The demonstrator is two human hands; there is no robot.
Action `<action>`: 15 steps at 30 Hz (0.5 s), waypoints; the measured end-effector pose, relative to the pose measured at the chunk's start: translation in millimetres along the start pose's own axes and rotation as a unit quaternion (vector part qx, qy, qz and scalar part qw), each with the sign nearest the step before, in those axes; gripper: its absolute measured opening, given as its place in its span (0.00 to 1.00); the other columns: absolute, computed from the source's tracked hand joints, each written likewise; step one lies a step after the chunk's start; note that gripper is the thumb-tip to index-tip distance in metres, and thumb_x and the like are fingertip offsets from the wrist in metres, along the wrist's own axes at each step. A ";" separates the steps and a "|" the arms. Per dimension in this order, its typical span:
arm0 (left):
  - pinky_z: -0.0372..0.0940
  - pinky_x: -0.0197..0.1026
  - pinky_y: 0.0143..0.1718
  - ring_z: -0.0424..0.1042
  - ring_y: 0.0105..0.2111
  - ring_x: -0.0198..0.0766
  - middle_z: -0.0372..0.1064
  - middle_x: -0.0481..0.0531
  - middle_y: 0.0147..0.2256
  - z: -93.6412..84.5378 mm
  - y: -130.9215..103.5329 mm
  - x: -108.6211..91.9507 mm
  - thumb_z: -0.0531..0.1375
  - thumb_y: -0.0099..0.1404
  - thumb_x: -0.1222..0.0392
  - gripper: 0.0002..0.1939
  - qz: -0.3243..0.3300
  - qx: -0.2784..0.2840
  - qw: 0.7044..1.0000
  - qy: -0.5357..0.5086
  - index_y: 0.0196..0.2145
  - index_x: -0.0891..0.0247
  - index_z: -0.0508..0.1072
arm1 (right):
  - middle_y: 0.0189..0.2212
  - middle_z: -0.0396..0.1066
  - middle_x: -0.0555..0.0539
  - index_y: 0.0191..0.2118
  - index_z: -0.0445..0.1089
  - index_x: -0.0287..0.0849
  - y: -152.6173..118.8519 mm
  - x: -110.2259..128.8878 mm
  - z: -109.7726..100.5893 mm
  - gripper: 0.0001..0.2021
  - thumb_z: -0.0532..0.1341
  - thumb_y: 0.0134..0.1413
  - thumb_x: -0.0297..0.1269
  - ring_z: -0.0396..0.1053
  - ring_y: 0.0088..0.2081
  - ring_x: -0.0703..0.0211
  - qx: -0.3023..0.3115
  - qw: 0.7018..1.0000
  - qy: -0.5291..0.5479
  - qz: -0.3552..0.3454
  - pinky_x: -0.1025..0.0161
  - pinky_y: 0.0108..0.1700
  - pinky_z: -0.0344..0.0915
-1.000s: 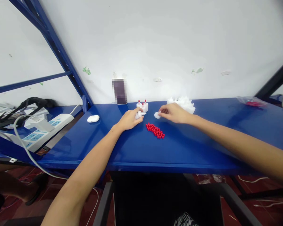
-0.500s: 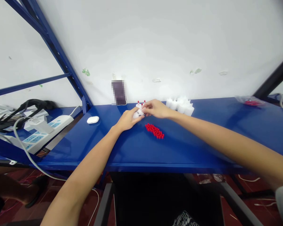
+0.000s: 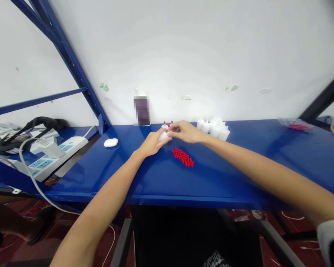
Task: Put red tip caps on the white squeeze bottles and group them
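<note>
Gripping a white bottle (image 3: 163,136) mid-frame, the left hand (image 3: 151,144) curls its fingers round the body, the right hand (image 3: 185,132) pinching one end; likely light, squeezable, best held gently

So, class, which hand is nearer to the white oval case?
Left: the left hand is right of the white oval case, with a gap; the right hand is farther right.

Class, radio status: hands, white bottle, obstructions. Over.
Left hand holds white bottle; right hand at it. Bottle partly hidden by hands. Red caps nearer camera, not in the way.
</note>
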State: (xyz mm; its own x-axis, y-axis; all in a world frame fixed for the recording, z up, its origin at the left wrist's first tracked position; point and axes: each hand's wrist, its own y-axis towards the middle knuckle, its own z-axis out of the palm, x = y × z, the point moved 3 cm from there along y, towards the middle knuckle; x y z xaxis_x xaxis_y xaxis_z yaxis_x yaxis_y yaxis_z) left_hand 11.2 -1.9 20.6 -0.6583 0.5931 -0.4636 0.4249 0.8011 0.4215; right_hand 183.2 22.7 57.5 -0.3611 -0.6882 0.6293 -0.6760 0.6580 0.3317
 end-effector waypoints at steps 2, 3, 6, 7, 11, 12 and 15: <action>0.59 0.36 0.31 0.69 0.28 0.37 0.73 0.49 0.32 -1.6 0.2 7.8 0.53 0.70 0.43 0.22 -0.012 -0.005 1.000 0.017 0.52 0.61 0.68 | 0.37 0.74 0.46 0.39 0.70 0.41 -2.5 -5.7 0.9 0.09 0.59 0.57 0.41 0.69 0.37 0.58 0.002 1.000 0.010 0.014 0.60 0.42 0.63; 0.58 0.36 0.30 0.69 0.27 0.38 0.72 0.49 0.31 -2.9 0.2 12.4 0.52 0.70 0.44 0.22 -0.022 -0.008 0.999 0.027 0.52 0.61 0.68 | 0.37 0.73 0.47 0.38 0.67 0.41 -5.2 -10.0 1.1 0.08 0.59 0.58 0.41 0.68 0.37 0.58 0.000 1.000 0.007 0.028 0.60 0.42 0.62; 0.58 0.37 0.30 0.69 0.27 0.39 0.71 0.49 0.28 -6.7 -0.1 23.9 0.52 0.70 0.43 0.21 -0.051 -0.012 0.997 0.057 0.50 0.61 0.69 | 0.30 0.67 0.50 0.32 0.61 0.43 -17.3 -24.3 1.6 0.08 0.57 0.59 0.40 0.63 0.33 0.59 -0.015 0.998 -0.031 0.054 0.61 0.38 0.59; 0.58 0.37 0.30 0.69 0.27 0.40 0.71 0.49 0.28 -7.4 -0.3 26.1 0.52 0.70 0.43 0.21 -0.056 -0.009 0.996 0.063 0.50 0.60 0.69 | 0.28 0.64 0.51 0.31 0.59 0.43 -21.9 -28.5 2.0 0.08 0.57 0.59 0.39 0.60 0.31 0.60 -0.019 0.998 -0.041 0.051 0.61 0.36 0.57; 0.60 0.38 0.33 0.72 0.31 0.41 0.73 0.51 0.33 -7.5 -0.5 26.9 0.52 0.70 0.43 0.20 -0.052 0.001 0.996 0.069 0.49 0.59 0.69 | 0.28 0.65 0.51 0.37 0.66 0.42 -37.8 -38.1 5.5 0.05 0.56 0.61 0.37 0.61 0.30 0.61 0.044 0.996 -0.074 0.001 0.61 0.35 0.57; 0.60 0.38 0.34 0.72 0.32 0.42 0.74 0.51 0.34 -7.0 -0.4 26.2 0.52 0.70 0.43 0.20 -0.049 0.004 0.996 0.068 0.49 0.59 0.69 | 0.31 0.67 0.49 0.41 0.68 0.42 -40.8 -38.0 6.2 0.07 0.56 0.62 0.37 0.63 0.32 0.60 0.073 0.993 -0.089 -0.024 0.60 0.37 0.59; 0.61 0.39 0.36 0.73 0.34 0.44 0.75 0.52 0.36 -4.9 -0.3 24.6 0.52 0.70 0.42 0.21 -0.048 0.018 0.996 0.069 0.49 0.59 0.70 | 0.42 0.70 0.44 0.53 0.69 0.45 -46.3 -34.7 6.3 0.15 0.53 0.66 0.37 0.68 0.40 0.55 0.136 0.977 -0.136 -0.093 0.57 0.44 0.62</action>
State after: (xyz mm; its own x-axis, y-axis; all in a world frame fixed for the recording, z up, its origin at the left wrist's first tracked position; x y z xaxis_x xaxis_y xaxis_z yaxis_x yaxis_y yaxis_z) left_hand -8.1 12.1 12.9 -0.7751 0.4996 -0.3869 0.3769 0.8570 0.3515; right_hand 222.9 14.1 15.9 -0.3481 -0.8680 0.3541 -0.8782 0.4341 0.2009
